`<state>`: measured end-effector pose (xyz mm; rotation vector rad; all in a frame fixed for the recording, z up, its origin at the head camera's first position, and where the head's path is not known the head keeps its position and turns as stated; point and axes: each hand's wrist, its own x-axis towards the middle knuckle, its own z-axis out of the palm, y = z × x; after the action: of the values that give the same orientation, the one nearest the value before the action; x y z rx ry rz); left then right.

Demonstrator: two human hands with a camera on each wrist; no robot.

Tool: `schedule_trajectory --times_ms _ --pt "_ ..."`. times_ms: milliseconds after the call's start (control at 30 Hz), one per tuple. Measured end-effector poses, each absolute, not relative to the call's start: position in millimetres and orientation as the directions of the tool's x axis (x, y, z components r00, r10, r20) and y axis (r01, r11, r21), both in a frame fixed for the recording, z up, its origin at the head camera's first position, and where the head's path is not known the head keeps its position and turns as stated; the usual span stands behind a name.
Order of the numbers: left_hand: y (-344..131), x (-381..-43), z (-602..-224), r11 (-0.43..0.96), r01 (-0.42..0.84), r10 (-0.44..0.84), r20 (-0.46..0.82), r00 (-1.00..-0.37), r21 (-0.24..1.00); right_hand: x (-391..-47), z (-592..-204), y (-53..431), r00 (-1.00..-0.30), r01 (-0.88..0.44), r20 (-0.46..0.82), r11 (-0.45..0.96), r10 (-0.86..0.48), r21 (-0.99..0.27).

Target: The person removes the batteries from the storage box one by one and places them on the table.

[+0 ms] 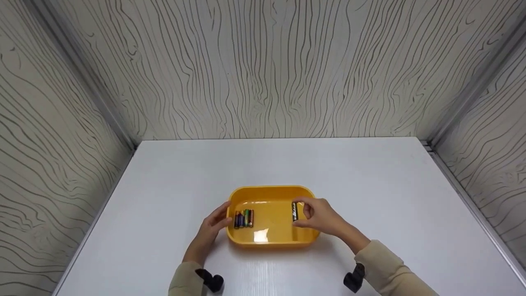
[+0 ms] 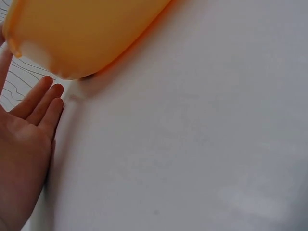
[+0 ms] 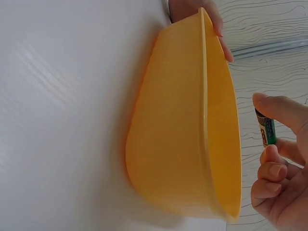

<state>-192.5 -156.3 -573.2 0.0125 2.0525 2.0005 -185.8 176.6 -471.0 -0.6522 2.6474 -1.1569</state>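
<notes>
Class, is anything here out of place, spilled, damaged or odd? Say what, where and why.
Nothing stands out: the yellow tray is upright, its batteries lie side by side at the left end, and the right hand pinches another battery.

R hand [image 3: 288, 187] pinches batt [image 3: 266, 128] | ylw bin [image 3: 173, 120] on wht tbl [image 3: 62, 106] | L hand [image 3: 185, 8] at its far end
</notes>
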Motion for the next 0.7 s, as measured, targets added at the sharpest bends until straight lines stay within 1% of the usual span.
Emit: schedule_trajectory --times_ms 267,500,700 --pt "-156 -194 -574 0.04 -0.191 0.204 -0.195 -0.959 0.981 -188 -468 205 -0.893 -0.327 0.022 0.614 -0.45 -0.718" --pt "-157 -193 -574 0.04 -0.185 0.206 -0.189 -0.96 0.982 -188 -474 228 -0.891 -0.326 0.014 0.617 -0.454 -0.716" --pt "-157 -193 -573 0.046 -0.188 0.214 -0.194 -0.957 0.981 -191 -483 248 -0.903 -0.329 0.056 0.601 -0.426 -0.728"
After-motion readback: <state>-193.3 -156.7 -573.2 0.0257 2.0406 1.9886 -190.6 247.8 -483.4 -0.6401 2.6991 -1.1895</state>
